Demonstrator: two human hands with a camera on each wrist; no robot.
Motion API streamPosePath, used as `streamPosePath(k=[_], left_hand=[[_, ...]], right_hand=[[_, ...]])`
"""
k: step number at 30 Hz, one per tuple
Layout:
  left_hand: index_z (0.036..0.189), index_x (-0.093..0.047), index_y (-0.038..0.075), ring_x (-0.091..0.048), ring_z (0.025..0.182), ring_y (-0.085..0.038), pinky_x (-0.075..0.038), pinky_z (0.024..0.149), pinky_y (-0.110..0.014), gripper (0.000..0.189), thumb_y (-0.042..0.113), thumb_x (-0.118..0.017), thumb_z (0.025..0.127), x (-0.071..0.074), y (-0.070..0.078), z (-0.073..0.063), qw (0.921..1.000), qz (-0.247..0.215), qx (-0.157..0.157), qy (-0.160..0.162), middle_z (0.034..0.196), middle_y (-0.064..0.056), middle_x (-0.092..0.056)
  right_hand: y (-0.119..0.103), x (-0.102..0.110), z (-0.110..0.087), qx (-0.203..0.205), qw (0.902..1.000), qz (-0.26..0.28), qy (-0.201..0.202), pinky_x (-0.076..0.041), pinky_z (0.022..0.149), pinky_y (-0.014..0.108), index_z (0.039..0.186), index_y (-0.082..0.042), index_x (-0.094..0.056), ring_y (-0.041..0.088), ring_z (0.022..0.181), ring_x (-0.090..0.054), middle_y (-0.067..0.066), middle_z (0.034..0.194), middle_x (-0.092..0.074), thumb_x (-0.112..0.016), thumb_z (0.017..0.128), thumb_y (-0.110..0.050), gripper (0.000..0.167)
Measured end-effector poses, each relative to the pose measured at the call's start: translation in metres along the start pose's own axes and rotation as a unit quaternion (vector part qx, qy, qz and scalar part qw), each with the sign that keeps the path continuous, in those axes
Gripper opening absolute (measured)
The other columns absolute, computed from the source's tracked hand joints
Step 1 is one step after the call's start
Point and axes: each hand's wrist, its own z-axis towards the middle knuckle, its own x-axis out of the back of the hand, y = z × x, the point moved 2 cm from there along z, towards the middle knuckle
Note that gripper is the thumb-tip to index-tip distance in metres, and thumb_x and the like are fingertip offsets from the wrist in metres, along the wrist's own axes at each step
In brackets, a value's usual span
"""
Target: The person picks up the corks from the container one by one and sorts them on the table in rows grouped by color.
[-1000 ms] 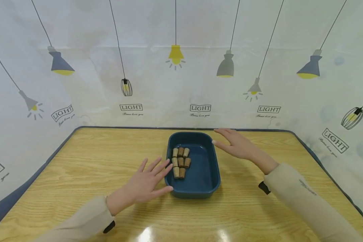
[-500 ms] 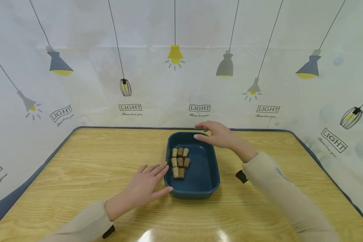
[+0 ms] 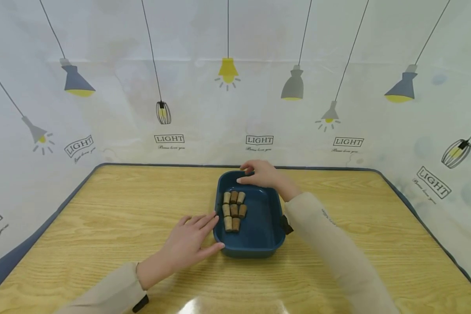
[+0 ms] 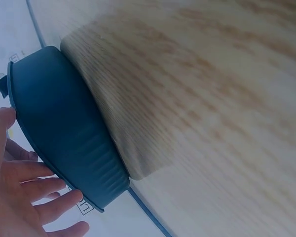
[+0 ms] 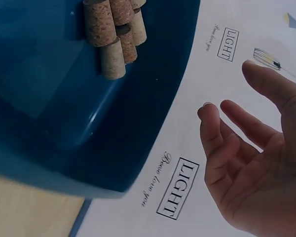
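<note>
A dark blue rectangular dish [image 3: 259,218] holds several tapered cork stoppers [image 3: 234,211], some pale and some brown, grouped along its left side. My left hand [image 3: 184,244] reaches its left rim with fingers spread and mostly straight. In the left wrist view, the fingertips [image 4: 75,196] lie at the rim, beside the dish's outer wall [image 4: 59,108]. Over the far rim hovers my right hand [image 3: 261,174], its fingers loosely bent and holding nothing. The right wrist view shows that hand [image 5: 256,153] apart from the dish [image 5: 103,123], with the corks [image 5: 113,39] at its far end.
The dish stands on a wooden table [image 3: 141,196] with a dark edge at the back. Behind it hangs a pale wall covering [image 3: 196,96] printed with lamps, curving round both sides.
My right hand has moved left from beyond the right rim to above the dish's far end. The left fingers have drawn slightly back to the left rim. The corks stay put.
</note>
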Motion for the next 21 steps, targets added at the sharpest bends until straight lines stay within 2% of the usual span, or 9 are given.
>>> streamPosePath(k=[6, 10, 15, 21], left_hand=[[0.129, -0.047, 0.009, -0.045, 0.113, -0.023, -0.035, 0.088, -0.046, 0.068, 0.059, -0.039, 0.085, -0.001, -0.001, 0.000, 1.0000, 0.006, 0.000, 0.004, 0.132, -0.006, -0.041], [0.130, -0.047, 0.009, -0.044, 0.113, -0.023, -0.035, 0.088, -0.046, 0.068, 0.059, -0.039, 0.085, -0.002, -0.001, 0.000, 1.0000, 0.009, 0.000, 0.004, 0.132, -0.006, -0.041], [0.130, -0.046, 0.010, -0.045, 0.113, -0.023, -0.035, 0.088, -0.046, 0.067, 0.060, -0.038, 0.085, -0.002, -0.001, 0.000, 1.0000, 0.008, -0.001, 0.004, 0.132, -0.005, -0.041], [0.129, -0.047, 0.010, -0.046, 0.111, -0.023, -0.036, 0.087, -0.046, 0.067, 0.059, -0.039, 0.085, -0.001, 0.000, 0.001, 0.9999, 0.007, -0.004, 0.010, 0.131, -0.005, -0.043]], right_hand=[[0.006, -0.012, 0.012, -0.057, 0.9968, 0.047, -0.031, -0.047, 0.065, 0.033, 0.125, -0.002, -0.048, 0.019, 0.072, -0.059, 0.016, 0.112, -0.054, -0.061, 0.084, -0.027, 0.049], [0.013, -0.019, 0.016, -0.092, 0.9927, 0.060, -0.051, -0.046, 0.057, 0.032, 0.124, -0.004, -0.048, 0.021, 0.075, -0.059, 0.014, 0.112, -0.054, -0.061, 0.084, -0.027, 0.049], [0.018, -0.027, 0.017, -0.116, 0.9894, 0.069, -0.053, -0.047, 0.064, 0.036, 0.124, -0.005, -0.049, 0.028, 0.085, -0.058, 0.012, 0.110, -0.055, -0.062, 0.083, -0.027, 0.048], [0.023, -0.037, 0.016, -0.121, 0.9887, 0.070, -0.054, -0.047, 0.069, 0.040, 0.124, -0.003, -0.049, 0.028, 0.084, -0.058, 0.013, 0.111, -0.055, -0.063, 0.083, -0.024, 0.049]])
